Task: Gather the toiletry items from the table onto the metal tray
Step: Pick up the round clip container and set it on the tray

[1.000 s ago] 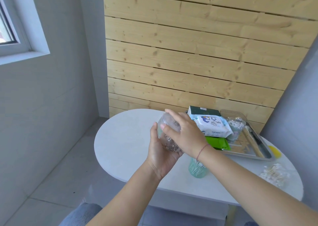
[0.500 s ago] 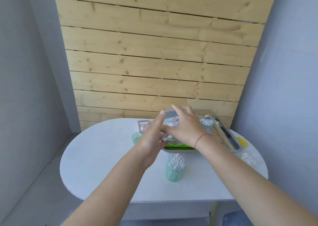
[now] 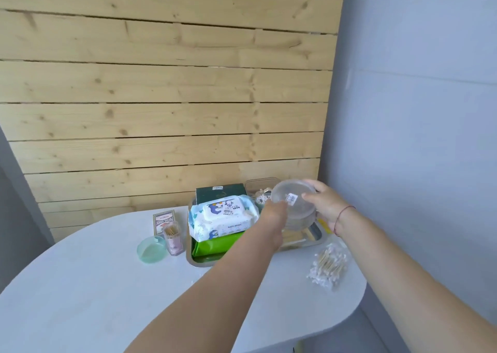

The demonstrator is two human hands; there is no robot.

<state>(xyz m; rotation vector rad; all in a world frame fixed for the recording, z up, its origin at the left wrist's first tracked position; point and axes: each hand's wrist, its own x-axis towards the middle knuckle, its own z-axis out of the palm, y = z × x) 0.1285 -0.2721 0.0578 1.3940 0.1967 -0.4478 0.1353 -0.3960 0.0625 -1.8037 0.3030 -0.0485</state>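
Jar (image 3: 294, 204), clear and round, hung tilted above the right half of the metal tray (image 3: 313, 238), its labelled lid turned toward me. My left hand (image 3: 273, 218) closed on the jar's left edge, and my right hand (image 3: 326, 208) closed on its right side. In the tray lay a wipes pack (image 3: 223, 216) atop a green pouch (image 3: 215, 246), with a dark box (image 3: 220, 192) behind. Left of the tray, on the tabletop (image 3: 94, 293), stood a toothpick holder (image 3: 173, 238), a green lid (image 3: 150, 249) and a card box (image 3: 163, 219). A swab bag (image 3: 329, 265) lay right of the tray.
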